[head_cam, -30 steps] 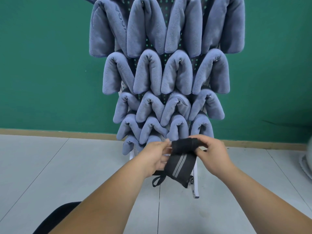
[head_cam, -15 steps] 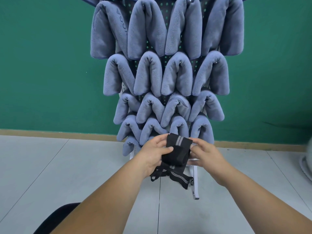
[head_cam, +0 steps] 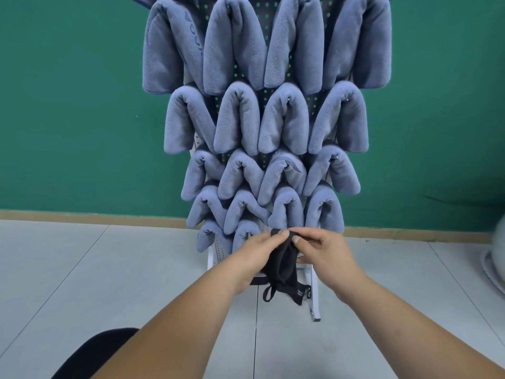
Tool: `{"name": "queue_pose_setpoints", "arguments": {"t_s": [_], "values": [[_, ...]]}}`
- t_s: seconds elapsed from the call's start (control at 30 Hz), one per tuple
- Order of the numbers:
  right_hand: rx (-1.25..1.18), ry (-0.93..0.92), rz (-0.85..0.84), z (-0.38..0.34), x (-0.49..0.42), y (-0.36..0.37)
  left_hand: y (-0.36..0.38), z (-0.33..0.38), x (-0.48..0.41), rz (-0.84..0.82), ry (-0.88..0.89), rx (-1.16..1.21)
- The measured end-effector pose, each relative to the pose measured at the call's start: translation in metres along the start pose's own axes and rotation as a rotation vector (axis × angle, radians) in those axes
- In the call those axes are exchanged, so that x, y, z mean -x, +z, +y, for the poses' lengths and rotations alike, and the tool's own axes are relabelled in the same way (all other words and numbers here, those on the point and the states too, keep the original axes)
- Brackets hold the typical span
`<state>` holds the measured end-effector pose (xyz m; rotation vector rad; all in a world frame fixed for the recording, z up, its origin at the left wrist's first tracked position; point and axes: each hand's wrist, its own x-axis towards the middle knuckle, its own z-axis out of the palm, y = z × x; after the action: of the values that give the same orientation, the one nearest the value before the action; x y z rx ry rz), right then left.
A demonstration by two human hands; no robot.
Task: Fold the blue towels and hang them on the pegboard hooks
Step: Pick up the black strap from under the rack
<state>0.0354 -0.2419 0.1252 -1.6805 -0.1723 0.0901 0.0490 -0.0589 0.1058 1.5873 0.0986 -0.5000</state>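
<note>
Several folded blue towels (head_cam: 237,121) hang in rows over the hooks of a perforated pegboard (head_cam: 269,67) on a white stand (head_cam: 314,294). In front of the lowest row I hold a small black fabric piece (head_cam: 284,265) with grey stripes and thin straps dangling below. My left hand (head_cam: 259,253) pinches its top edge from the left. My right hand (head_cam: 325,253) pinches the same edge from the right, fingertips almost touching the left hand's. The black piece is folded narrow between them and hides part of the stand's lower frame.
A green wall (head_cam: 68,105) with a wooden skirting strip stands behind the pegboard. Grey floor tiles (head_cam: 95,283) spread around the stand. A pale rounded object (head_cam: 496,258) sits at the right edge, and a black shape (head_cam: 95,351) lies at the bottom left.
The black piece was spread wide between my hands, then turned, and is now folded narrower with its straps hanging. My hands have come closer together at its top edge.
</note>
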Motion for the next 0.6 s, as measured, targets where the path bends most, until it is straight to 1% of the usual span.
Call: {"name": "queue_pose_setpoints", "arguments": {"t_s": [0.07,0.2,0.33,0.43,0.47,0.53,0.6], "values": [[0.001,-0.008,0.023,0.003,-0.001,0.002,0.000,-0.003,-0.001,0.022,-0.026,-0.018],[-0.018,0.007,0.063,0.007,-0.002,0.005,0.005,-0.005,0.001,0.103,-0.066,0.040],[0.009,0.031,0.065,0.012,-0.001,0.009,0.004,-0.009,0.000,0.098,-0.087,0.010],[0.097,0.090,0.129,0.026,-0.002,0.010,0.005,-0.017,-0.005,0.080,-0.092,-0.116],[0.155,0.092,0.159,0.032,-0.001,0.010,0.007,-0.021,-0.007,0.115,-0.080,-0.195],[0.332,0.081,0.215,0.044,0.001,0.008,0.009,-0.029,-0.010,0.255,-0.038,-0.397],[0.467,0.090,0.247,0.050,0.006,0.008,0.012,-0.035,-0.008,0.349,-0.001,-0.514]]}}
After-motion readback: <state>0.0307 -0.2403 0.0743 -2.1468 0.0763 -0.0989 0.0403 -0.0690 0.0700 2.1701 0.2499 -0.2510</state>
